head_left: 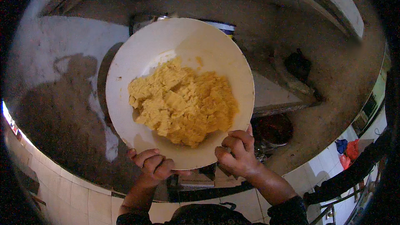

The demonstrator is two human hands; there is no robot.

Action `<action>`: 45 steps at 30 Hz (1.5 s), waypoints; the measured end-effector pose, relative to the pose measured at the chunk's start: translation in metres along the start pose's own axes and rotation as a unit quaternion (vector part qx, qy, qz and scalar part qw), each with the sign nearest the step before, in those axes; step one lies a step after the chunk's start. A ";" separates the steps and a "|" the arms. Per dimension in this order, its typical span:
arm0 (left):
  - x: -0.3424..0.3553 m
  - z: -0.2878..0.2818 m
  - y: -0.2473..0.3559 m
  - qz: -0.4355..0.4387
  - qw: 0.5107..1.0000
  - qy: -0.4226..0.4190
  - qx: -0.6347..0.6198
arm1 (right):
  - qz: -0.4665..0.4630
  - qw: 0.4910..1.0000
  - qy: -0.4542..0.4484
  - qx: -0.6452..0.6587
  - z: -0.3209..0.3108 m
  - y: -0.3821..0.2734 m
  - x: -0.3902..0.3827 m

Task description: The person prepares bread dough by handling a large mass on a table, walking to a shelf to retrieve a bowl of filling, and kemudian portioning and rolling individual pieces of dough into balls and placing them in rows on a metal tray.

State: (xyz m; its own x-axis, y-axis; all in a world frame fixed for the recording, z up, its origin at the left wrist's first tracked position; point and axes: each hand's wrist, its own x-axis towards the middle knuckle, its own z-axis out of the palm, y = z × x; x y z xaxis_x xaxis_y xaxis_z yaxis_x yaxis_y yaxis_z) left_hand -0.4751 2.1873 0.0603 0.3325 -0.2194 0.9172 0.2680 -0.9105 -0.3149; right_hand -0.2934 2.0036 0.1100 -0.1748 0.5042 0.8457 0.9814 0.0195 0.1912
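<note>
A wide white basin (208,46) fills the middle of the view, with a crumbly yellow dough-like mass (183,104) lying in it. My left hand (153,164) grips the rim at the near left, fingers curled over the edge. At the near right, my right hand (239,154) is closed on the same rim. Both thumbs are mostly hidden. The mass spreads over the basin's bottom, and a few smears cling to the wall beyond it.
A dark round pan (273,129) stands just right of the basin. Farther right lies a black bundle (298,64). Behind the basin a blue-and-white bucket (223,27) partly shows. Red bags (350,152) sit at the far right, near pale floor tiles (79,196).
</note>
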 end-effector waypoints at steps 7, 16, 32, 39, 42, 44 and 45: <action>0.010 0.004 0.004 -0.051 0.998 0.019 -0.016 | 0.016 1.000 -0.020 0.002 -0.005 0.002 0.005; 0.056 0.041 -0.035 -0.082 0.982 0.151 -0.083 | 0.045 0.997 0.010 0.062 -0.010 0.019 0.054; 0.085 0.064 -0.069 -0.222 0.963 0.063 -0.137 | 0.092 0.946 0.274 0.145 0.061 0.045 0.097; 0.110 0.062 -0.063 -0.102 0.984 0.088 -0.121 | 0.151 0.955 0.240 0.084 0.055 0.034 0.090; 0.110 0.053 -0.061 -0.124 0.990 0.023 -0.058 | 0.229 0.943 0.236 0.059 0.069 0.019 0.080; 0.115 0.044 -0.051 -0.126 0.990 0.017 -0.056 | 0.271 0.929 0.242 0.069 0.074 -0.001 0.074; 0.116 0.044 -0.045 -0.129 0.990 0.013 -0.061 | 0.292 0.931 0.212 0.055 0.077 -0.010 0.062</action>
State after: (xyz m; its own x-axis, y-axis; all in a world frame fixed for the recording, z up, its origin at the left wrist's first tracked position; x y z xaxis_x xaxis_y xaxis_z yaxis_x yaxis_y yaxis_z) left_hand -0.4088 2.2185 0.1707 0.2429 0.0179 0.9699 0.2298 -0.9724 -0.0396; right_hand -0.3078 2.1016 0.1220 0.3976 0.0705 0.9149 0.9174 -0.0511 -0.3947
